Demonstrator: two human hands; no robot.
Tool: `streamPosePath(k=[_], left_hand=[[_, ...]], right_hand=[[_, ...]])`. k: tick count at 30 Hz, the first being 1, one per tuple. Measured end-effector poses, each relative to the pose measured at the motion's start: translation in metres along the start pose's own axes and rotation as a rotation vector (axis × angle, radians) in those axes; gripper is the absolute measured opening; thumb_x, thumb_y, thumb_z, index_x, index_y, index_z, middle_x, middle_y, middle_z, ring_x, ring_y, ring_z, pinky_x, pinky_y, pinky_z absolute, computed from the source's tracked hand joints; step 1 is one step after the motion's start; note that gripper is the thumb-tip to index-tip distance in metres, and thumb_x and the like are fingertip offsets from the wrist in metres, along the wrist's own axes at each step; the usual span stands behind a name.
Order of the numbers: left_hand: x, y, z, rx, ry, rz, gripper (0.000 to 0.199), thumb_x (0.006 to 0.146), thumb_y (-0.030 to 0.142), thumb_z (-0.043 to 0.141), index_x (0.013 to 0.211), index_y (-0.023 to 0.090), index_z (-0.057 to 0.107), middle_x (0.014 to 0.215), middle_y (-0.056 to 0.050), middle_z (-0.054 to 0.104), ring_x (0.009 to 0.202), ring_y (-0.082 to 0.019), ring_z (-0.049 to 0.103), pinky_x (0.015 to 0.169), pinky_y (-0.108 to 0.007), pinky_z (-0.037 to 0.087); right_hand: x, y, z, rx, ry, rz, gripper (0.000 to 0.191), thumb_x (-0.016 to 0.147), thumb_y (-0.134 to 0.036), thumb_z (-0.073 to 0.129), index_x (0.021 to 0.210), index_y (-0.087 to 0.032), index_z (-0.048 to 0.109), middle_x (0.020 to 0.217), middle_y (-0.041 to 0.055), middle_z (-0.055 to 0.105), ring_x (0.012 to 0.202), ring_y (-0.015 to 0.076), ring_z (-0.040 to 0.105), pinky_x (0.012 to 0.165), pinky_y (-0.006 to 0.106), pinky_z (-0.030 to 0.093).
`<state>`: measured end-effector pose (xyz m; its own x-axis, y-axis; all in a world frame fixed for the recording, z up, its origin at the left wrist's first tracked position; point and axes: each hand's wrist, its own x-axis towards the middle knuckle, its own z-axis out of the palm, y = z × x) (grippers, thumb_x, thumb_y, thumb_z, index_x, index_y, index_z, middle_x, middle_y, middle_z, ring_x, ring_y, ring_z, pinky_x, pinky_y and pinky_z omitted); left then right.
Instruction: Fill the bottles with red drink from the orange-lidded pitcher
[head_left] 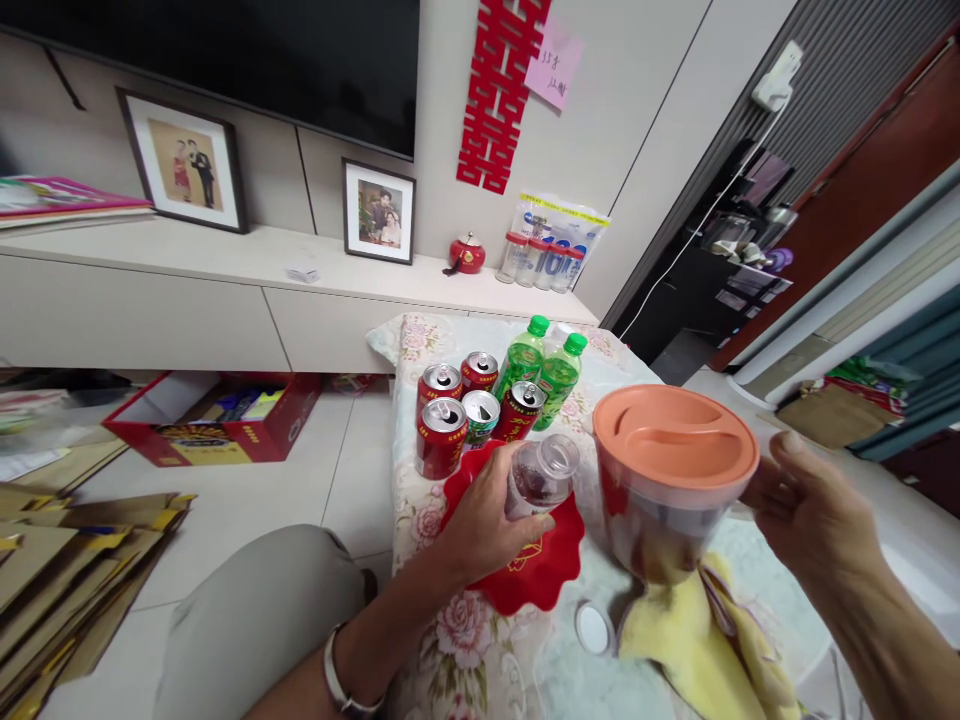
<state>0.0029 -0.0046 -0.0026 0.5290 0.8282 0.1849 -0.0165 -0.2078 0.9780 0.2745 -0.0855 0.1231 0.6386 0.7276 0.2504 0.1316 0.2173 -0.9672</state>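
My left hand (491, 525) is wrapped round a small clear open bottle (540, 475) with dark contents, above a scalloped red tray (555, 570). At the right, my right hand (814, 500) grips the side of a clear pitcher (660, 530) with an orange lid (675, 435); its fingers are partly hidden behind it. Below the pitcher lie a yellow cloth (690, 640) and a round white cap (594, 628). Several drink cans (441, 437) and green-capped bottles (559, 380) stand behind the tray.
A flowered cloth covers the table (461, 635). Behind it, a low cabinet (330, 325) holds framed photos (379, 212), a red pot (466, 255) and red-lidded jars (529, 262). A red box (247, 440) and flattened cardboard (82, 570) lie on the left floor.
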Motion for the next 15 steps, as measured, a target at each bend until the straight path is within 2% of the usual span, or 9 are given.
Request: streamPosePath(k=[3,6,15], left_hand=[[0.0,0.001,0.0,-0.019,-0.002,0.007,0.071,0.074,0.023,0.072,0.138,0.02,0.042,0.137,-0.014,0.059,0.126,-0.032,0.059,0.108,-0.05,0.047],[0.0,0.002,0.0,-0.019,0.003,0.007,0.071,0.074,0.023,0.072,0.138,0.022,0.041,0.134,-0.012,0.062,0.123,-0.031,0.062,0.106,-0.048,0.048],[0.002,0.007,0.001,0.069,0.02,-0.004,0.068,0.073,0.022,0.073,0.134,0.023,0.042,0.127,-0.008,0.064,0.117,-0.028,0.064,0.103,-0.043,0.05]], right_hand=[[0.001,0.009,0.0,0.12,0.044,0.065,0.052,0.058,-0.042,0.087,0.052,-0.021,0.04,0.044,-0.0087,0.03,0.037,0.0045,0.024,0.036,0.023,0.016],[0.003,0.022,-0.002,0.201,0.082,0.063,0.055,0.058,-0.043,0.086,0.054,-0.021,0.035,0.044,-0.0101,0.029,0.037,0.0039,0.02,0.036,0.023,0.011],[0.011,0.07,0.004,0.367,0.124,-0.003,0.061,0.066,-0.048,0.081,0.055,-0.02,0.027,0.044,-0.0105,0.026,0.036,0.0036,0.018,0.036,0.024,0.011]])
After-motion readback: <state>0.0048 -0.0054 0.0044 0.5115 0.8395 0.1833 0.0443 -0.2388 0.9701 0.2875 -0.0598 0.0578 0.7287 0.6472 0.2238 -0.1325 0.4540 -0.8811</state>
